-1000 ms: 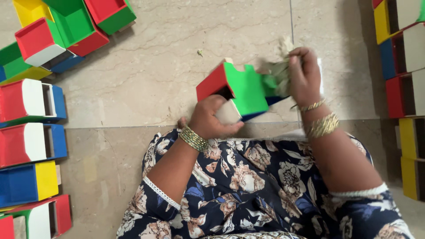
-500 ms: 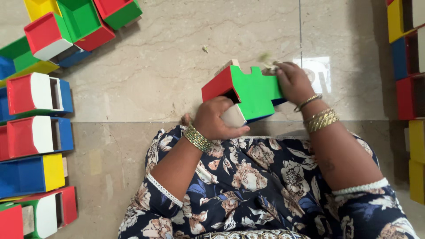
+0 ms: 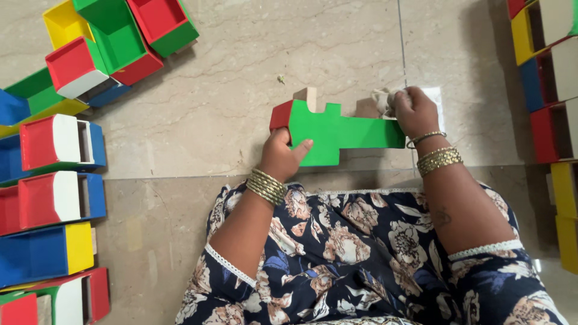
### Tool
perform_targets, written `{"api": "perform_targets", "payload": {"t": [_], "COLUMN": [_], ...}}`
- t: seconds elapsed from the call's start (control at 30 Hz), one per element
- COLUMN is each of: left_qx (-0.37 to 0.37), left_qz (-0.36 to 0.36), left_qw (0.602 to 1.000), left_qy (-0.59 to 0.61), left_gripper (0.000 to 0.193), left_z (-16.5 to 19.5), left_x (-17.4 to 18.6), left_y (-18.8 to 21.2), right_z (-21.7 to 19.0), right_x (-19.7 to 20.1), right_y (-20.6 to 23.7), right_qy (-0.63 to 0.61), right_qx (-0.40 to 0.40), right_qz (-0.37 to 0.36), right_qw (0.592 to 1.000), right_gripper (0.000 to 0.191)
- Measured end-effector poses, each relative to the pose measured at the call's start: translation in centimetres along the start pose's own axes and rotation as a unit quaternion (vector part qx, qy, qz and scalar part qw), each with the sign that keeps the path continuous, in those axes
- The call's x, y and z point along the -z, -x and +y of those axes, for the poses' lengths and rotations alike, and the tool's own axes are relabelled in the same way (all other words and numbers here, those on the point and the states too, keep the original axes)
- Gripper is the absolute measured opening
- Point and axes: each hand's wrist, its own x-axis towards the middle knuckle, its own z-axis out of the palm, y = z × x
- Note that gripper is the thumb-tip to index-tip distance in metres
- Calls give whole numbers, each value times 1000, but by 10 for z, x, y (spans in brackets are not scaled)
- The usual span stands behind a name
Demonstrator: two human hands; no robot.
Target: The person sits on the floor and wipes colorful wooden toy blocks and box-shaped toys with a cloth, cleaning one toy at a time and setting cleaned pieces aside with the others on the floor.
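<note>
Two hands on green toy block (image 3: 337, 133): left fingers (image 3: 299, 146) grip red end, right fingers (image 3: 402, 101) atop.

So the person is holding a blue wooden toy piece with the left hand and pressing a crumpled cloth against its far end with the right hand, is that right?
Not quite: the toy piece is green with a red end, not blue, as the head view shows. The rest holds: the left hand grips it and the right hand presses a crumpled cloth at its far end.

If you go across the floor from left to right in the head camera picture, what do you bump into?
Pile of colourful wooden boxes → left hand → green and red toy piece → right hand holding a cloth → stack of boxes.
</note>
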Motion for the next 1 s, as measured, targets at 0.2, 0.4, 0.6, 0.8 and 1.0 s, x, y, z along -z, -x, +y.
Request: {"api": "perform_targets", "payload": {"t": [0.2, 0.4, 0.6, 0.8, 1.0], "left_qx": [-224, -255, -117, -83, 80], "left_qz": [17, 22, 54, 67, 60], "left_qw": [952, 934, 975, 989, 981], "left_qy": [-210, -250, -180, -98, 168], "left_gripper": [24, 30, 34, 35, 38], "left_z": [19, 9, -10, -10, -13], "left_x": [1, 1, 3, 2, -3], "left_y": [-1, 0, -5, -12, -11], "right_z": [-62, -92, -85, -73, -79], "right_x": [-4, -18, -29, -42, -31], "right_y": [50, 85, 84, 82, 71], "right_qy": [-205, -9, 68, 105, 124], "right_qx": [148, 319, 375, 364, 350], "right_qz": [-52, -49, -88, -145, -196], "right_qw": [966, 946, 920, 914, 907], "right_gripper": [27, 30, 30, 33, 31]}}
